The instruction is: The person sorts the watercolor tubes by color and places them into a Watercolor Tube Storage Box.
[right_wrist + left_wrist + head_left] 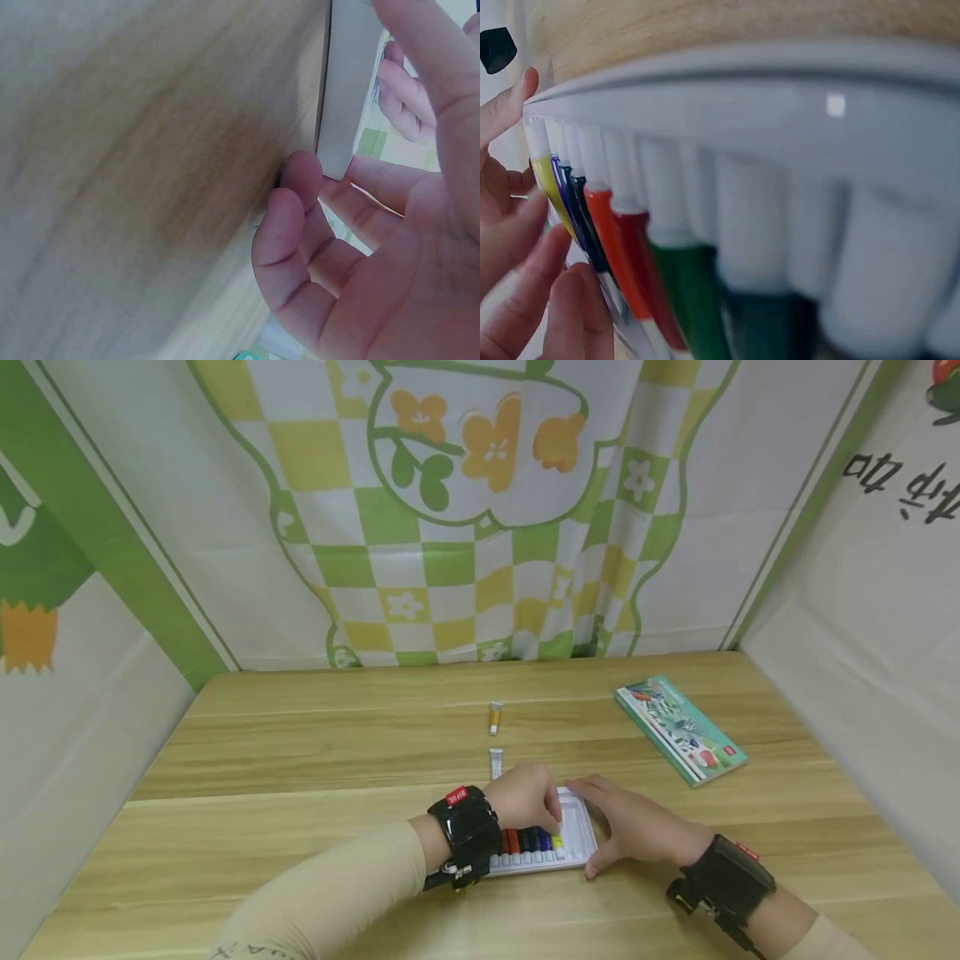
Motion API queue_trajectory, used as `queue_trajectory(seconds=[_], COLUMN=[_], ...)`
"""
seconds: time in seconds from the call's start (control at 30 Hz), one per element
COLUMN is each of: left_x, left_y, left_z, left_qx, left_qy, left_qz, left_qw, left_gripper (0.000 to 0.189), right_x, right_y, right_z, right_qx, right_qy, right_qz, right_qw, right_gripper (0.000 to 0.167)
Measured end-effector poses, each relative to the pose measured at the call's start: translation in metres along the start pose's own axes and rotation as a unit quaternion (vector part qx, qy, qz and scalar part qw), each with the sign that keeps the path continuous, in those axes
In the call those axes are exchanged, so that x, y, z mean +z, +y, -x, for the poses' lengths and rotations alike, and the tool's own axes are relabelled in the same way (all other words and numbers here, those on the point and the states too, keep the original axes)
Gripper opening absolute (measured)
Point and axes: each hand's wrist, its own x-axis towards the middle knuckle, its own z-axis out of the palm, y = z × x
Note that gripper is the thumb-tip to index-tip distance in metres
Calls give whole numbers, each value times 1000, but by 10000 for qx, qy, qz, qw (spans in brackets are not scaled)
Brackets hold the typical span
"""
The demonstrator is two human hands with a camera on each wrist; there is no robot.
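White plastic tray (577,835) sits near centre on the wooden table (300,835), paint tubes (525,840) lined up inside, caps to the near side. Right hand (641,822) grips the tray's right end, thumb at near corner, probably so it won't slide. Left hand (525,797) has fingertips at the yellow tube (557,843), rightmost in the row; can't tell if pinching or pressing. Ochre tube (495,718) lies beyond; printed box (682,731) far right, likely there for working room.

Upside-down characters "柿如" (921,487) stand on the right wall cloth (862,610).
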Motion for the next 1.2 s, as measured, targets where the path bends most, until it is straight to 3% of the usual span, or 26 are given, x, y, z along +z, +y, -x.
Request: queue_trajectory(seconds=[0.13,0.27,0.47,0.63,0.8,0.97,1.07,1.2], left_x=[-1,-1,-2,-3,-7,-17,-27,-45], left_y=[2,8,22,25,15,2,-8,-23], left_z=[0,0,-1,-4,-12,-18,-19,-20], left_qx=[0,39,363,464,495,474,303,-82], left_qy=[-49,-69,-60,-163,-685,-1096,-1053,-534], left_qz=[-128,-586,-1436,-1692,-1520,-1012,-487,78], left_qw=[9999,9983,9889,9844,9848,9877,9928,9985], left_gripper=[15,16,21,24,14,11,12,9], right_x=[-1,-2,-3,-5,-3,-1,-1,-3], right_y=[0,-1,-1,-2,-3,-1,2,9], right_z=[0,1,2,2,2,3,2,3], right_qx=[12,18,93,39,-7,41,2,-121], right_qy=[14,25,55,96,75,30,-30,-195], right_qz=[24,26,-16,-39,-123,-52,-27,-223], right_qw=[10000,10000,9999,9999,9999,10000,10000,9995], right_gripper=[112,112,114,113,113,114,115,118])
